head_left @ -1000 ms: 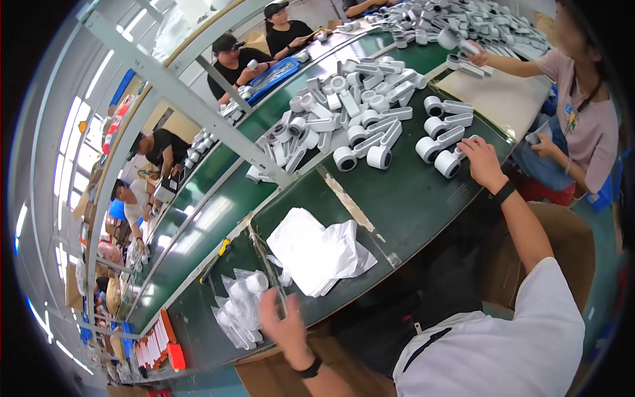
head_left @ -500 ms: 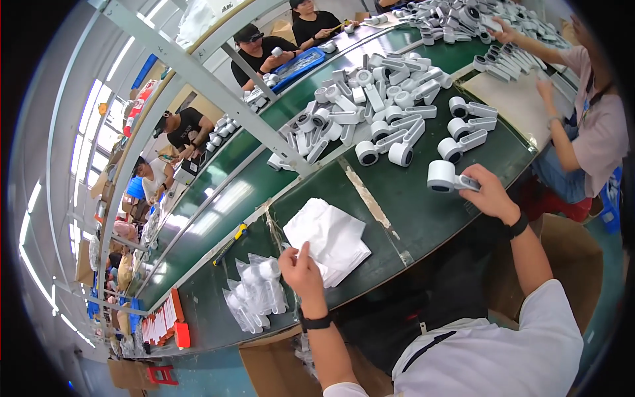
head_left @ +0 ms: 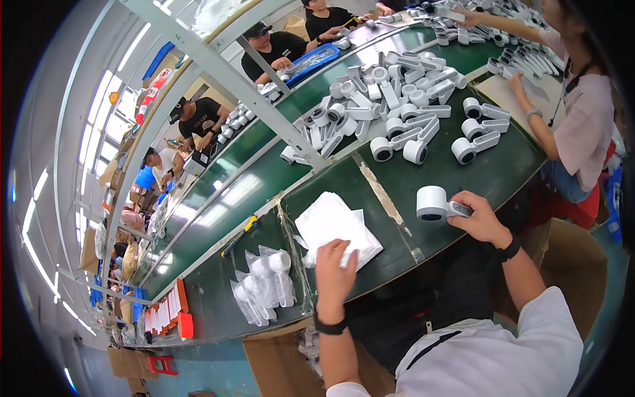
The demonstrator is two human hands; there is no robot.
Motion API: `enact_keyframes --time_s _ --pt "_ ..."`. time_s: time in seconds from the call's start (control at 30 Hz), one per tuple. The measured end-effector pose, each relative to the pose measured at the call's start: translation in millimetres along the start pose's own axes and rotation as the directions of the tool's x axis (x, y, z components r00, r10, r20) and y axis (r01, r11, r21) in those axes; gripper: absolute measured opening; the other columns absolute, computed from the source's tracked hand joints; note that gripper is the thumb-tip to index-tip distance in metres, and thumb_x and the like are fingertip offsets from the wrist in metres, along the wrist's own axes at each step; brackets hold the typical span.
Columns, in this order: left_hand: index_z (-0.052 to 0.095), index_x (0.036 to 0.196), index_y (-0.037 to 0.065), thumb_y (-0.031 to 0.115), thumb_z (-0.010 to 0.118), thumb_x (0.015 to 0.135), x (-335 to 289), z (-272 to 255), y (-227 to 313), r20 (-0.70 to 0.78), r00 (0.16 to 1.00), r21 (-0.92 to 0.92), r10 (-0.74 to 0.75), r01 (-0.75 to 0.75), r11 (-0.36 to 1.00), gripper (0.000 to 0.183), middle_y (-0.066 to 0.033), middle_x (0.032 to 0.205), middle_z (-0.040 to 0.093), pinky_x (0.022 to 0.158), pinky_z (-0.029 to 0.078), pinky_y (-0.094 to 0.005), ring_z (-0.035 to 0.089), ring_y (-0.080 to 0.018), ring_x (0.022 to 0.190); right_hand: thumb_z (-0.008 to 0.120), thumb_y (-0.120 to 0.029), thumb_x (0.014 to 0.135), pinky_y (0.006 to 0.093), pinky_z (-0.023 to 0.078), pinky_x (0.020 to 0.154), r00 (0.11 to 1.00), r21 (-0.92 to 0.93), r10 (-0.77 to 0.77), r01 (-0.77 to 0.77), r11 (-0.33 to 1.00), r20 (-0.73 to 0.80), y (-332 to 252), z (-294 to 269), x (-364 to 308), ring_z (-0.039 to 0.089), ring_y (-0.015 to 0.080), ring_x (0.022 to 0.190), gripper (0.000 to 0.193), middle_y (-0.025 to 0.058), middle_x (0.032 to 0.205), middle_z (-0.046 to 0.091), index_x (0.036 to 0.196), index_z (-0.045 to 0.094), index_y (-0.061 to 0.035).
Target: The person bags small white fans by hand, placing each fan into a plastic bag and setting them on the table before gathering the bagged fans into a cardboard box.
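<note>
My right hand [head_left: 485,222] is closed around the grey handle of a white handheld device with a drum-shaped head [head_left: 431,202]. It is held above the bench's near edge, head pointing left. My left hand [head_left: 336,274] reaches onto a stack of thin white bags [head_left: 333,221], its fingers apart and touching the near part of the stack. Left of that hand lie several similar devices in clear plastic bags [head_left: 268,281]. A large pile of unbagged devices [head_left: 390,92] covers the bench farther off, and a few more [head_left: 475,147] lie in front of it.
A yellow-and-black cutter knife [head_left: 240,235] lies by the bench's far rim. A white metal post [head_left: 264,119] rises beyond. At right a co-worker in pink [head_left: 582,145] handles devices. Orange-and-white boxes [head_left: 167,311] stand at far left; cardboard boxes [head_left: 264,360] sit below the bench.
My left hand has moved right over the bag stack, its fingers now lower on it. The right hand has brought the device nearer and slightly left. The view has shifted a little.
</note>
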State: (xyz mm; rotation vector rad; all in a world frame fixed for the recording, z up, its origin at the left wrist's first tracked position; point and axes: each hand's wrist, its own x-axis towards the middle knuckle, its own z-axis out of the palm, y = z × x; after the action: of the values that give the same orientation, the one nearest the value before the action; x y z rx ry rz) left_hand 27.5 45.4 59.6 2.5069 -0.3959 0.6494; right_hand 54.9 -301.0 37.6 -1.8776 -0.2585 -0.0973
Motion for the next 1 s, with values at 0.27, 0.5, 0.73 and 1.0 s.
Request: enact_keyframes --time_s 0.27,0.5,0.73,1.0 --pt "0.071 0.089 0.005 0.016 0.066 0.084 -4 47 -36 0.087 0.973 0.143 -0.213 0.199 0.970 0.014 -0.0152 0.085 0.066 0.073 0.049 -0.0411 0.061 -0.0359 0.081 0.075 -0.009 0.074 0.0282 0.046 0.072 0.999 0.065 0.005 -0.009 0.998 0.053 -5 11 -12 0.056 0.0135 0.079 0.027 0.0041 0.090 0.059 0.097 0.063 -0.0025" --pt "0.070 0.096 0.000 0.012 0.063 0.088 -3 37 -42 -0.016 0.936 -0.184 -0.351 0.342 0.921 0.016 -0.0176 0.088 0.069 0.071 0.051 -0.0346 0.066 -0.0316 0.078 0.075 -0.009 0.076 0.0259 0.046 0.074 0.989 0.152 0.035 -0.057 0.987 0.142 -6 36 -8 0.056 0.0094 0.082 0.031 0.0012 0.091 0.060 0.103 0.061 -0.0030" --pt "0.068 0.102 -0.002 0.010 0.063 0.091 3 44 -14 -0.003 0.887 -0.404 -0.461 0.420 0.812 0.018 -0.0071 0.085 0.069 0.065 0.047 -0.0235 0.059 -0.0093 0.071 0.080 -0.023 0.072 0.0304 0.050 0.080 0.970 0.331 0.132 -0.195 0.923 0.203 -35 108 21 0.061 0.0151 0.090 0.055 0.0091 0.100 0.065 0.115 0.057 0.0018" --pt "0.067 0.100 -0.002 0.008 0.063 0.090 7 44 -25 -0.047 0.813 -0.596 -0.580 0.444 0.670 0.014 -0.0053 0.086 0.068 0.061 0.047 -0.0236 0.060 -0.0093 0.071 0.074 -0.023 0.063 0.0380 0.050 0.084 0.984 0.075 0.159 -0.165 0.983 0.075 -44 166 71 0.064 0.0329 0.097 0.063 0.0220 0.102 0.066 0.117 0.057 0.0031"
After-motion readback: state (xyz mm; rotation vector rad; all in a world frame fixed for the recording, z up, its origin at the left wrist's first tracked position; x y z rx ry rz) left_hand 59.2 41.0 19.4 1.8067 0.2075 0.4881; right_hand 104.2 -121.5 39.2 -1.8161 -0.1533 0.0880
